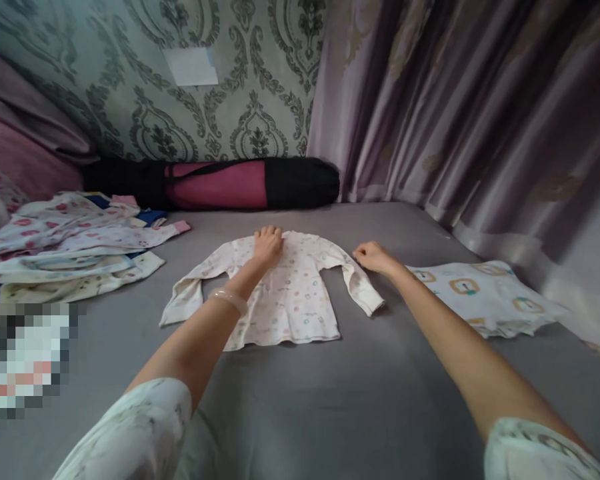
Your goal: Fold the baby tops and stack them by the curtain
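Note:
A small white long-sleeved baby shirt (293, 293) with a fine coloured print lies spread on the grey bedsheet, its hem toward me and its sleeves angled out. My left hand (269, 245) rests with fingers laid out on the shirt near the neckline. At the outer edge of the right-hand sleeve, my right hand (373, 257) is closed, thumb and fingers pinching the fabric near the elbow. That sleeve bends down toward me, ending in a cuff. The left-hand sleeve lies partly beside my left forearm, which also covers part of the shirt's lower left side.
A heap of children's clothes (75, 240) lies at the left. To the right is a folded white cloth with lion-like prints (480, 293). A black and maroon roll bag (215, 185) lies along the patterned wall, beside purple curtains (405, 100). The grey bedsheet (370, 393) spreads underneath.

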Demonstrator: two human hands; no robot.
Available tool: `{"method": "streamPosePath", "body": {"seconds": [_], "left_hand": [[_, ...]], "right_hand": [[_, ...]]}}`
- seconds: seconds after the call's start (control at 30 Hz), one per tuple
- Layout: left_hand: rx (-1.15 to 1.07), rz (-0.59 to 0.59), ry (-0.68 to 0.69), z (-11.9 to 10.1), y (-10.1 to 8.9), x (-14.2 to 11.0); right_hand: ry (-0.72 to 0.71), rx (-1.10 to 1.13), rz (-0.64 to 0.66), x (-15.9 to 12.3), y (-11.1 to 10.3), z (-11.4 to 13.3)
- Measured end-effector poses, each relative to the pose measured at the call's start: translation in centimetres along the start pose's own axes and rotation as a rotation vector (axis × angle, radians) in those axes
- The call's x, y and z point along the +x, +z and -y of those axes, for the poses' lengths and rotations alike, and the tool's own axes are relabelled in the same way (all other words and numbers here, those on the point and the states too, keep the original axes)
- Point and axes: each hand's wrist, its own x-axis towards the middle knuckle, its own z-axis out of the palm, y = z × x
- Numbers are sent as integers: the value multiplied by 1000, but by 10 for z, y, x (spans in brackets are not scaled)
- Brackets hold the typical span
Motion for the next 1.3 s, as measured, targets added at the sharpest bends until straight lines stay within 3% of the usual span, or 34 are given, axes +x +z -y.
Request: {"method": "streamPosePath", "body": {"seconds": [0.13, 0.33, 0.53, 0.63, 0.73, 0.87, 1.07, 1.2, 1.3], "left_hand": [[-146, 50, 190, -37, 9, 3], [-353, -1, 366, -67, 36, 6], [-416, -52, 351, -65, 53, 6], [-378, -12, 318, -66, 52, 5], [-316, 40, 271, -69, 50, 4], [-261, 78, 235, -73, 46, 1], [-265, 110, 210, -75, 42, 0], [-288, 129, 191, -74, 43, 2], [-286, 127, 198, -74, 45, 3]], "right_hand": [[91, -30, 140, -32, -9, -20], [33, 53, 193, -46, -9, -13], [65, 286, 236, -33, -17, -19], [86, 336, 120, -14, -29, -33], [62, 240, -59, 7, -40, -55], [115, 179, -40, 22, -43, -81], [140, 382, 164, 19, -44, -93], [183, 455, 98, 12, -50, -92], [193, 270, -9, 1, -49, -89]]}}
